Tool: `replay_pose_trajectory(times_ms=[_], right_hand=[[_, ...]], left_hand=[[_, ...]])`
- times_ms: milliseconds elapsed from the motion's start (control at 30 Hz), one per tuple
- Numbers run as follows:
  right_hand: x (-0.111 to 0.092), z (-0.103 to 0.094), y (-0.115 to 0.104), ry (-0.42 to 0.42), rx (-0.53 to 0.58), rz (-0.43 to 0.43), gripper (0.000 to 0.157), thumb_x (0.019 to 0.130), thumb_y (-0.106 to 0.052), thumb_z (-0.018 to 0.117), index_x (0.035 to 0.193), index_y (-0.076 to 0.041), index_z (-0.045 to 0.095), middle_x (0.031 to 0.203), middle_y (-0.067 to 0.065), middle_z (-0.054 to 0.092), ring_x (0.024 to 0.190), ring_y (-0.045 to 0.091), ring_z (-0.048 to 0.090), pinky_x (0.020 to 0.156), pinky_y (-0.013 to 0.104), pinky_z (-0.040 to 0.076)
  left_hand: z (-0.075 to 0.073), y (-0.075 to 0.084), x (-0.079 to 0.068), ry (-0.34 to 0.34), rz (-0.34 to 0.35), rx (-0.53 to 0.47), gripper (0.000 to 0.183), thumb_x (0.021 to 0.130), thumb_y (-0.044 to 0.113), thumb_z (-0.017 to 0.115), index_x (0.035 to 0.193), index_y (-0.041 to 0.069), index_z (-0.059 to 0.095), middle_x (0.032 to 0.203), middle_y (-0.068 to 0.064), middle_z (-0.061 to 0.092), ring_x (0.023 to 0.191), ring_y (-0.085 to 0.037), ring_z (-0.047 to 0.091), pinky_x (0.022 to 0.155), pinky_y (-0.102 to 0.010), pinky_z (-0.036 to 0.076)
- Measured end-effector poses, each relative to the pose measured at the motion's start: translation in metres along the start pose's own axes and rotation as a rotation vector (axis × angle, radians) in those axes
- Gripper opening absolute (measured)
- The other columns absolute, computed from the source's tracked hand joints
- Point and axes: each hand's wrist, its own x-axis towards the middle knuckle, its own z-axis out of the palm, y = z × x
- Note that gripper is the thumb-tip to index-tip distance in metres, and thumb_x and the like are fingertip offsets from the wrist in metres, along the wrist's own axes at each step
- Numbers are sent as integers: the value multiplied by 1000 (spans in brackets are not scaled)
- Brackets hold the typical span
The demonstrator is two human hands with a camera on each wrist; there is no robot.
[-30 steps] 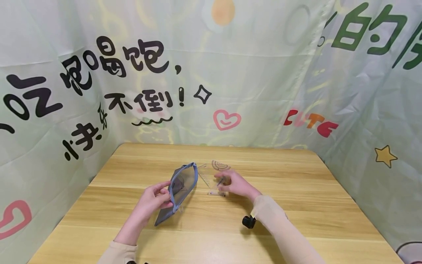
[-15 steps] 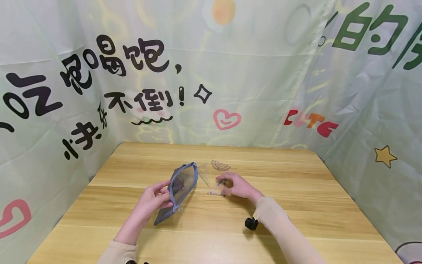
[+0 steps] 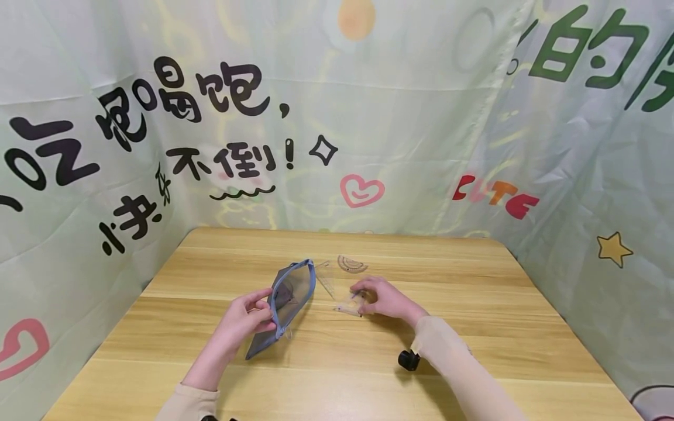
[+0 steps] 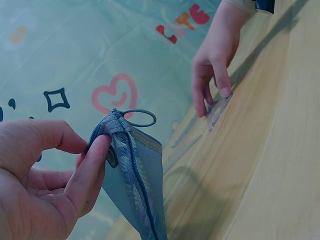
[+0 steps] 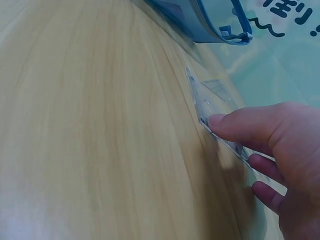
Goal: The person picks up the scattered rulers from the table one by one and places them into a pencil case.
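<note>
My left hand (image 3: 244, 316) pinches the rim of a blue mesh zip pouch (image 3: 297, 295) between thumb and fingers. The pouch stands tilted with its mouth spread, facing right; a dark shape shows inside. In the left wrist view a loop hangs at the pouch's zipped corner (image 4: 125, 131). Over the table's middle, my right hand (image 3: 387, 298) grips a clear set square (image 5: 202, 107), thumb on its near edge and fingers on the far side. Part of it is hidden under the hand. Another clear set square (image 3: 325, 282) lies between pouch and right hand.
Behind the right hand a clear protractor (image 3: 351, 264) lies flat on the wooden table (image 3: 453, 275). Printed cloth walls (image 3: 411, 146) rise at the table's back and sides. A black wrist camera (image 3: 409, 360) hangs below the right sleeve.
My right hand has shifted a little to the right and toward me, and the set square under its fingers has turned and moved slightly with it. Left hand and pouch stay put.
</note>
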Motion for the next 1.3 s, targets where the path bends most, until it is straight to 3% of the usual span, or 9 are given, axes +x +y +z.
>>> replay_pose_trajectory(times_ms=[233, 500, 967, 1300], right_hand=[[-4, -4, -1, -39, -25, 37, 51, 82, -21, 78, 130, -10, 63, 138, 11, 57, 133, 37, 45, 116, 61, 34], [-10, -10, -5, -63, -65, 1, 48, 85, -17, 75, 129, -5, 62, 134, 13, 57, 127, 37, 48, 112, 60, 39], [-14, -17, -8, -61, -127, -15, 36, 86, -15, 74, 121, -7, 67, 121, 9, 62, 112, 27, 57, 101, 48, 49], [-14, -20, -5, -37, -186, -14, 31, 83, -20, 78, 112, -11, 71, 112, 3, 67, 106, 24, 59, 96, 43, 50]], left_hand=[[0, 0, -1, -2, 2, 0, 59, 86, -3, 57, 143, -7, 42, 93, -2, 48, 79, -12, 57, 71, -20, 62], [0, 0, 0, -2, 3, -1, 58, 86, -3, 56, 143, -7, 42, 92, -1, 47, 78, -12, 57, 71, -21, 62], [0, 0, 0, 2, -1, -2, 58, 86, -3, 57, 143, -6, 44, 92, -1, 48, 79, -12, 57, 71, -21, 61], [0, 0, 0, -3, 0, 3, 58, 86, -3, 57, 143, -6, 43, 93, -3, 48, 80, -13, 57, 71, -21, 62]])
